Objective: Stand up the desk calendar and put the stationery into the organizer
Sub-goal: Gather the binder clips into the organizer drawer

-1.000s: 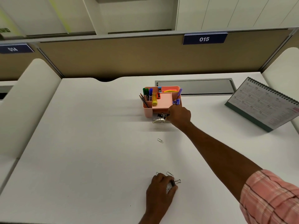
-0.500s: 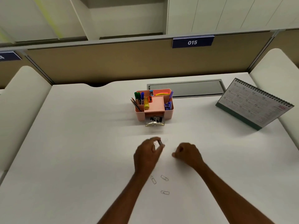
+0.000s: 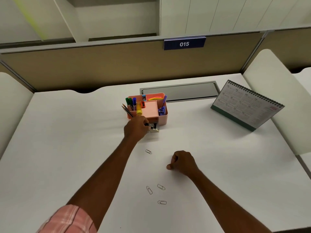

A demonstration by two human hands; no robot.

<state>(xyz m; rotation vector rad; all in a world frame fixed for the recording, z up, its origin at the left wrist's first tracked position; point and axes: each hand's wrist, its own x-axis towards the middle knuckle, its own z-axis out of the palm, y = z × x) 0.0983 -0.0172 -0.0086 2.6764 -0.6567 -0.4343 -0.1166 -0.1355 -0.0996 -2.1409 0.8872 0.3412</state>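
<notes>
A: Right, the desk calendar (image 3: 247, 105) is seen upright at the far right of the bench (image 3: 67, 140), well apart from the pink organizer (image 3: 162, 119), so that half of the job can be judged done.

B: And the stationery step is the one in hand. The left grip (image 3: 135, 127) is stretched out to the organizer's front. Its fingers are curled and a black binder clip (image 3: 150, 124) is pinched at their tips, just over the small clear drawer (image 3: 154, 130) that is pulled out there.

A: More binder clips appear to be lying in that drawer. Markers (image 3: 129, 102), pencils (image 3: 127, 111) and a pink note pad (image 3: 149, 108) are stowed in the compartments above.

B: The right grip (image 3: 182, 161) is rested on the bench nearer the body, fingers curled under. Whether anything is held inside it cannot be told.

A: What is left? Four paper clips (image 3: 161, 187) are counted on the bench. One lies between the two hands and three are clustered nearer the body.

B: So the next move, it is judged, calls for the binder clip to be let go inside the drawer's rim. Then the paper clips have to be gathered. They are thin wire lying flat, so they will likely need to be slid or nipped up by the fingertips, and care is needed that none is dropped on the way.
</notes>
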